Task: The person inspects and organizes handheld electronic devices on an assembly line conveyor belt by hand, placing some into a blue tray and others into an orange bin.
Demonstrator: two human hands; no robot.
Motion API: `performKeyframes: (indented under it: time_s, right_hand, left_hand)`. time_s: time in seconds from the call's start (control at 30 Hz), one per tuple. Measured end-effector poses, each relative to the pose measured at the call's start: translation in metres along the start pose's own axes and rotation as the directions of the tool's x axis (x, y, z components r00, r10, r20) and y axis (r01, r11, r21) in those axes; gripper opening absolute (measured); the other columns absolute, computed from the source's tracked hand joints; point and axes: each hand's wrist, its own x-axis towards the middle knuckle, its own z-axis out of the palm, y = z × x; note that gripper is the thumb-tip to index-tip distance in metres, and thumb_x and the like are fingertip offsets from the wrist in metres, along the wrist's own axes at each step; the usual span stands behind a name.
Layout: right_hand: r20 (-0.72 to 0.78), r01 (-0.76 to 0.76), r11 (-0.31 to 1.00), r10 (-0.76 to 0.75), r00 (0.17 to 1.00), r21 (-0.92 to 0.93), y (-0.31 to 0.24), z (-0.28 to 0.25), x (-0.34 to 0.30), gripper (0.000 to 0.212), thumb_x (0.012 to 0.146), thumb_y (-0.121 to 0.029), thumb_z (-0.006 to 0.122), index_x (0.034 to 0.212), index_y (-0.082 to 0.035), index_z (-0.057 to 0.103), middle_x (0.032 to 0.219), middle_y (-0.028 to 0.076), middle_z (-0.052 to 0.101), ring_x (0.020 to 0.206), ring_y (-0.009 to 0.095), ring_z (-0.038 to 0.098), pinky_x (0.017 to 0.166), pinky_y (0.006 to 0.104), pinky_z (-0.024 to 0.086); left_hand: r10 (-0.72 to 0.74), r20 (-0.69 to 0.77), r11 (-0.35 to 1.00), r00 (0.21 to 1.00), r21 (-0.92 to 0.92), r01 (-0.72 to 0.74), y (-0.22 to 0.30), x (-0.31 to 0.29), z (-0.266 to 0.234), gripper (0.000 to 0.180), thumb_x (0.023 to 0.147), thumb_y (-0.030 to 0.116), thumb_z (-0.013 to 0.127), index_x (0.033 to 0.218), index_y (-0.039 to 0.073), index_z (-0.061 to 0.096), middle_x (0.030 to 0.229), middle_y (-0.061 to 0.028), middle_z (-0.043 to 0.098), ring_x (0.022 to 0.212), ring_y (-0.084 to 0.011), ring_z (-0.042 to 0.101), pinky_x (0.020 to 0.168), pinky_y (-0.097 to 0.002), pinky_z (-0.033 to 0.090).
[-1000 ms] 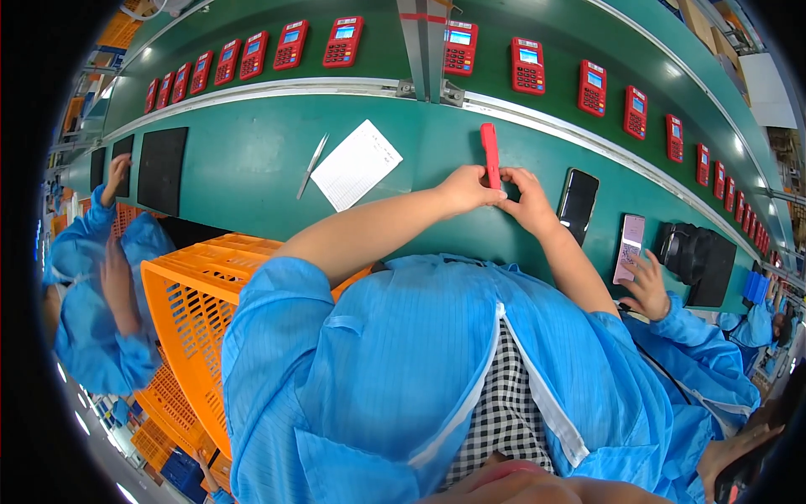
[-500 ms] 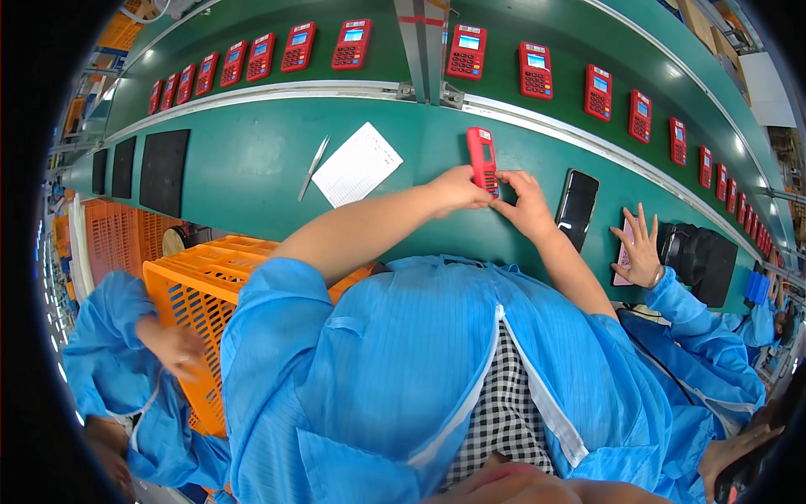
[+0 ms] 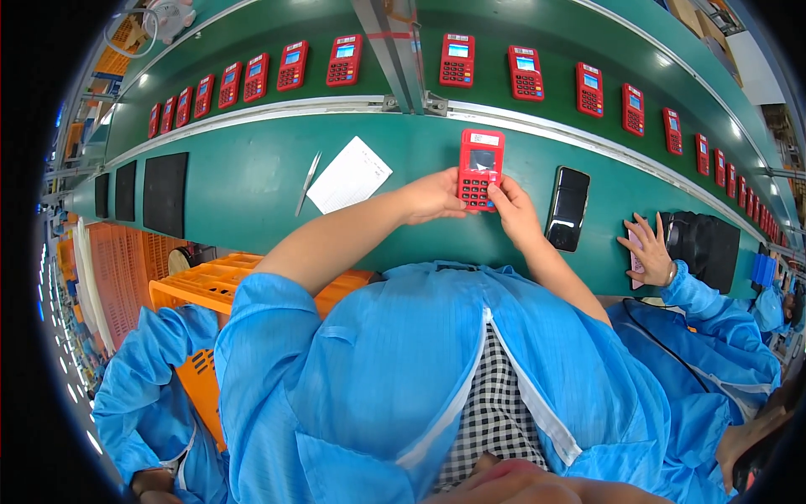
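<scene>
A red handheld card payment terminal (image 3: 482, 160) is held upright between my hands, its keypad and dark screen facing up toward me. My left hand (image 3: 436, 196) grips its lower left edge. My right hand (image 3: 514, 207) holds the lower right side, the thumb lying at the keypad. A white label is on the terminal's top end. To the left on the green bench lie a sheet of paper with handwriting (image 3: 350, 175) and metal tweezers (image 3: 308, 183). A black smartphone (image 3: 568, 210) lies to the right of my right hand.
Behind a metal rail, several red terminals with lit screens (image 3: 457, 60) stand in a row on the green line. Black mats (image 3: 164, 195) lie at left. An orange crate (image 3: 201, 286) is beside me. At right, a co-worker's hand (image 3: 648, 249) rests on a pink item.
The terminal has turned from a tilted, edge-on pose to face me, and its screen and keypad now show fully. My right thumb has come onto its front. The left co-worker's arm has moved.
</scene>
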Motion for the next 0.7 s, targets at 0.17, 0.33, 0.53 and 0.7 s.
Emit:
performKeyframes:
  time_s: [0.17,0.33,0.53,0.7]
  right_hand:
    - [-0.017,0.025,1.000,-0.025,1.000,0.000,0.000,0.009,-0.001,0.028,0.089,-0.015,0.048,0.110,0.003,0.050,0.098,0.006,0.058,0.089,0.011,0.054,0.080,0.0242,0.043]
    - [-0.042,-0.032,0.998,0.034,0.999,0.055,0.001,0.021,0.003,0.025,0.088,-0.016,0.049,0.106,0.002,0.053,0.094,0.005,0.059,0.085,0.010,0.053,0.076,0.0234,0.042]
    - [0.058,-0.243,0.965,0.249,0.967,-0.095,0.013,0.041,0.017,0.028,0.087,-0.021,0.051,0.102,0.002,0.056,0.085,0.004,0.060,0.078,0.009,0.053,0.071,0.0226,0.042]
    - [0.106,-0.435,0.891,0.448,0.887,-0.125,-0.003,0.092,0.033,0.027,0.087,-0.025,0.050,0.096,-0.001,0.057,0.084,0.005,0.060,0.075,0.011,0.056,0.065,0.0240,0.045]
  left_hand:
    - [-0.001,0.008,1.000,1.000,0.000,0.001,-0.004,-0.005,-0.007,0.058,0.077,-0.011,0.044,0.127,0.015,0.031,0.120,-0.0082,0.049,0.109,-0.0204,0.050,0.093,-0.0371,0.039]
    - [-0.027,0.011,0.962,1.000,0.272,0.023,-0.003,-0.016,-0.017,0.054,0.077,-0.001,0.052,0.126,0.010,0.033,0.115,-0.0084,0.052,0.104,-0.0207,0.052,0.087,-0.0342,0.042]
    - [0.132,-0.194,0.369,0.972,0.920,0.133,0.034,-0.085,-0.053,0.051,0.076,0.025,0.059,0.120,0.001,0.044,0.105,-0.0164,0.057,0.096,-0.0267,0.056,0.080,-0.0339,0.045]
    - [0.393,-0.550,0.445,0.737,0.815,0.371,0.069,-0.189,-0.076,0.041,0.078,0.023,0.057,0.115,0.006,0.051,0.105,-0.0154,0.058,0.095,-0.0284,0.056,0.082,-0.0355,0.045]
